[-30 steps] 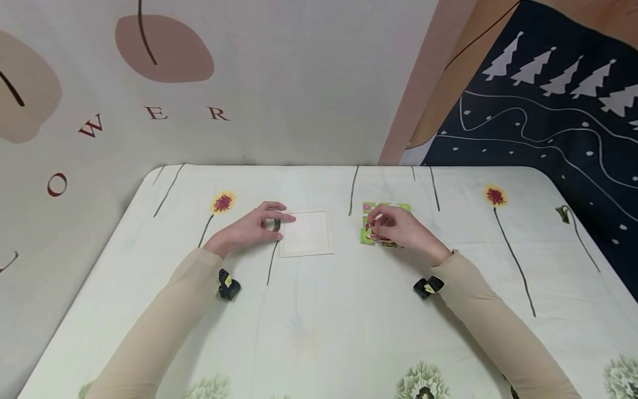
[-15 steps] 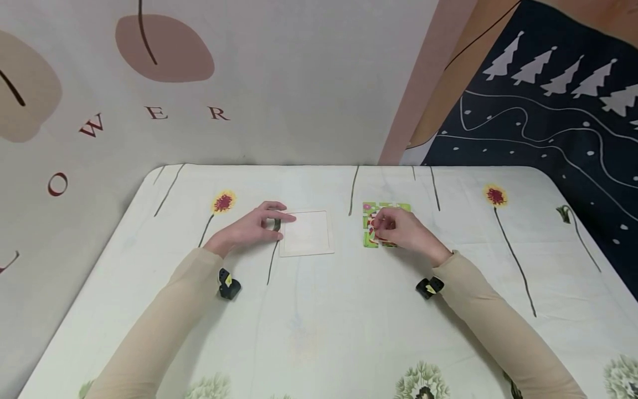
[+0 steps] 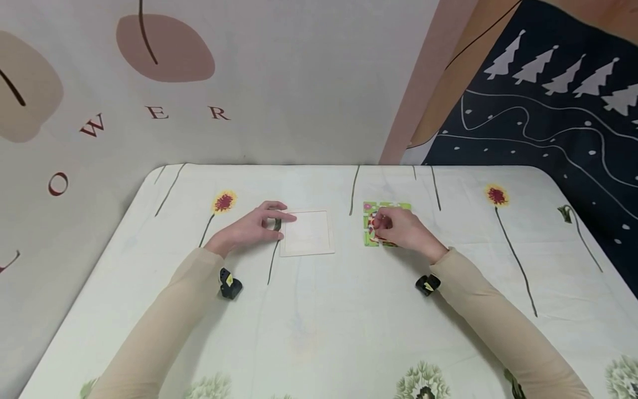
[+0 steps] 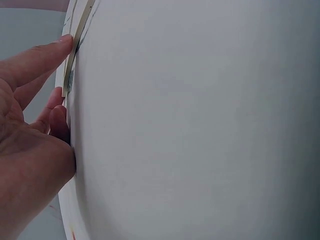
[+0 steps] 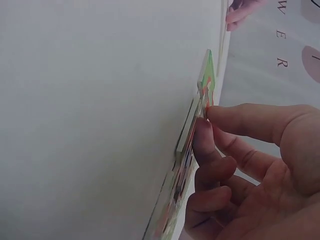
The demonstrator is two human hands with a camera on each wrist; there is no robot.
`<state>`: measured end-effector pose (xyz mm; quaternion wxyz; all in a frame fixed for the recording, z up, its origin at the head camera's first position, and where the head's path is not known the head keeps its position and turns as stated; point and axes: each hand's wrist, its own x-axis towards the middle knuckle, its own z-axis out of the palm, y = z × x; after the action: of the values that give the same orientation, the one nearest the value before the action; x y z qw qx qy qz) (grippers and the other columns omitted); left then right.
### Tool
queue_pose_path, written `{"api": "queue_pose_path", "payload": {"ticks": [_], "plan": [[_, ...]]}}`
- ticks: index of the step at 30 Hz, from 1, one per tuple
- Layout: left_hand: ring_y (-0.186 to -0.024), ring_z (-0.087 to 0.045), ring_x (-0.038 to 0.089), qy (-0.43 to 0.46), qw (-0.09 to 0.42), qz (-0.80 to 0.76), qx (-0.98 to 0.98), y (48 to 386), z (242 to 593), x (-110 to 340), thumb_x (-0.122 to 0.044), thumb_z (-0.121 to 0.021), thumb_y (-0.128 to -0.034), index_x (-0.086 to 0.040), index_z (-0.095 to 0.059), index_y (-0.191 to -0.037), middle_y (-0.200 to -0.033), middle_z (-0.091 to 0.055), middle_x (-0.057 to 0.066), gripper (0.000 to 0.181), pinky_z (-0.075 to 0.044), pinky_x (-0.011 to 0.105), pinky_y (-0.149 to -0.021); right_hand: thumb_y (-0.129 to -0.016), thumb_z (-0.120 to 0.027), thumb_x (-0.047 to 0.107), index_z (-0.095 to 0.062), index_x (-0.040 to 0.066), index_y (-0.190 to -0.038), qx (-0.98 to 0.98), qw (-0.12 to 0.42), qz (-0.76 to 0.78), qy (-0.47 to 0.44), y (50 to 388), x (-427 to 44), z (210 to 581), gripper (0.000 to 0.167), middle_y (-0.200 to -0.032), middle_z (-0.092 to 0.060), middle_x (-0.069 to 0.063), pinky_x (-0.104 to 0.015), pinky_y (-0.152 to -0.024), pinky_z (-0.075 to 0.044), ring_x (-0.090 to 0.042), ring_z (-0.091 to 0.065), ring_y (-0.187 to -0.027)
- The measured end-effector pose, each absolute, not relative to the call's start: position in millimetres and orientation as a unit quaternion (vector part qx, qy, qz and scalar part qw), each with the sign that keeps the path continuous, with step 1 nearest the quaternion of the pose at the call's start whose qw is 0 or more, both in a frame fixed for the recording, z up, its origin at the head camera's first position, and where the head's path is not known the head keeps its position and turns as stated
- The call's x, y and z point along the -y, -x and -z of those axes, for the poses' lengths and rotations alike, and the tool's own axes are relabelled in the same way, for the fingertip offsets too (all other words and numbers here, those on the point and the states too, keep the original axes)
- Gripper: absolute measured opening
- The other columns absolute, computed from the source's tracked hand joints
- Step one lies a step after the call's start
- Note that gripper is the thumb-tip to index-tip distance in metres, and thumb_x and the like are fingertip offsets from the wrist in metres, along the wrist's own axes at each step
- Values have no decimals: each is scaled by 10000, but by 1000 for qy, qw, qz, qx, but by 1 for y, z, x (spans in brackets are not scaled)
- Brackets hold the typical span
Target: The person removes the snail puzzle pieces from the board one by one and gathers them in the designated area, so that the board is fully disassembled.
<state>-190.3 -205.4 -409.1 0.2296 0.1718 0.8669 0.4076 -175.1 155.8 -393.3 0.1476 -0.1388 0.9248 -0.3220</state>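
A flat white tray [image 3: 306, 233] with a thin inner border line lies left of the middle of the table. My left hand [image 3: 251, 224] rests at its left side, one finger laid over the upper left part and the thumb by the edge. In the left wrist view a fingertip touches the tray's edge [image 4: 75, 55]. To the right lies a green picture jigsaw puzzle [image 3: 370, 239] with narrow gaps between its pieces. Over it, my right hand [image 3: 404, 228] pinches a puzzle piece [image 5: 205, 97] between thumb and finger, the others curled. The hand hides much of the picture.
The white tablecloth [image 3: 319, 310] carries printed flowers and stems. Behind the table hangs a pale printed cloth [image 3: 299, 83], with a dark tree-patterned cloth [image 3: 558, 127] to the right. A small black camera sits on each wrist.
The left-hand puzzle pieces have shifted slightly right and stand straighter beside the others. My right hand has moved a little right with them. My left hand and the tray stay put.
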Motion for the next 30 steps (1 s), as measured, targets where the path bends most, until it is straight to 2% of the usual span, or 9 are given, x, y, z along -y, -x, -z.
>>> {"api": "queue_pose_path", "payload": {"ticks": [10,17,25,30], "plan": [[-1401,-319,354,-172,229,-403,-869,189,406,205,-96,-670,-924,-113,-609,-1372,-1565,-284,127,453,-290,551,-1126,-897,-641,51,-636,48,-936,-923,141,326,149,175,-156,392,40,-852,-626,-80,-289,-649,-408,-186,-531,-762],[-1411,-332,348,-172,212,-393,-878,184,407,206,-90,-657,-933,-114,-619,-1359,-1561,-305,130,429,-312,544,-1144,-926,-625,53,-658,38,-963,-918,133,336,163,174,-173,388,53,-900,-643,-96,-303,-707,-439,-200,-565,-811],[-1306,-485,378,-140,183,-393,-890,174,395,212,-107,-612,-967,-96,-606,-1366,-1562,-337,146,399,-397,533,-1092,-914,-666,74,-712,60,-956,-919,125,320,194,170,-176,389,64,-857,-658,-63,-282,-636,-409,-161,-501,-716],[-1330,-463,405,-139,175,-405,-886,172,393,212,-87,-583,-979,-51,-611,-1343,-1529,-373,195,367,-402,545,-1088,-892,-704,102,-713,61,-893,-920,123,316,194,170,-166,390,42,-796,-650,-37,-269,-647,-410,-141,-517,-699]]}}
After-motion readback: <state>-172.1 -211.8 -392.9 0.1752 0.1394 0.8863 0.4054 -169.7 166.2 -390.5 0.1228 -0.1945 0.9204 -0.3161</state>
